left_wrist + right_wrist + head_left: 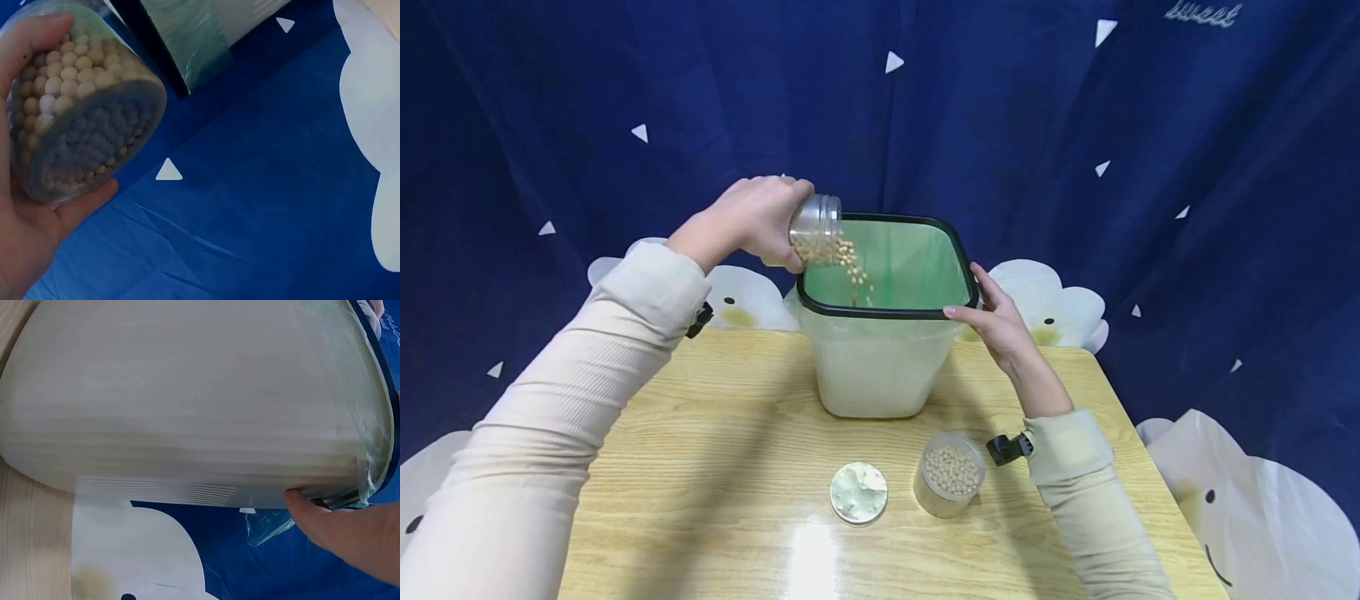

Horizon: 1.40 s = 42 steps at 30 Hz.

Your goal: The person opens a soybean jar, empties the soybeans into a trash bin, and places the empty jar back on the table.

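Observation:
My left hand (760,218) grips a clear plastic jar (815,212), tipped on its side over the left rim of a white trash bin (880,367). Round pale beans (852,265) spill from the jar's mouth into the bin. Many beans (69,75) still fill the jar in the left wrist view, with fingers wrapped around its side. A green bag (910,258) lines the bin, held under a black rim ring (887,313). At the bin's right front corner, my right hand (1003,329) holds the rim, its thumb on the ring.
A second clear jar (942,504) full of pale beans stands open on the wooden table (715,417), in front of the bin. Left of it lies a round silvery lid (858,493). A dark blue curtain (760,92) hangs behind the table.

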Each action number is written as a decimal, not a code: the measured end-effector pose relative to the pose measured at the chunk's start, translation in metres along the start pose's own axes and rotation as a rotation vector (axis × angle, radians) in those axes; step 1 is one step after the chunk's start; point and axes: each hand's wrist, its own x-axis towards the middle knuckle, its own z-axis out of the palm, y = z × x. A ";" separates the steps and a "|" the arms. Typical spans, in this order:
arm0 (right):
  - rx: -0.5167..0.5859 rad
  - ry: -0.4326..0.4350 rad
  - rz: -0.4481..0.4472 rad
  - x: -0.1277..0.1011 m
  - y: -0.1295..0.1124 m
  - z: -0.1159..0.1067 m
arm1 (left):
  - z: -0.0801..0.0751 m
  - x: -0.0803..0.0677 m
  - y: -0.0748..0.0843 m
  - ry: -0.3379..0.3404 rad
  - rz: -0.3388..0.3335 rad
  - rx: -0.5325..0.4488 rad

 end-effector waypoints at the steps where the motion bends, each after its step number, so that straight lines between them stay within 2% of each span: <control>1: -0.001 0.000 0.000 0.000 0.000 0.000 | -0.001 0.000 0.000 -0.001 0.004 0.015; 24: 0.003 0.006 0.014 0.003 0.000 0.003 | -0.015 0.003 0.005 -0.006 0.104 0.276; 42: 0.039 0.009 0.016 0.001 -0.001 0.003 | -0.016 0.006 0.014 0.058 0.257 0.424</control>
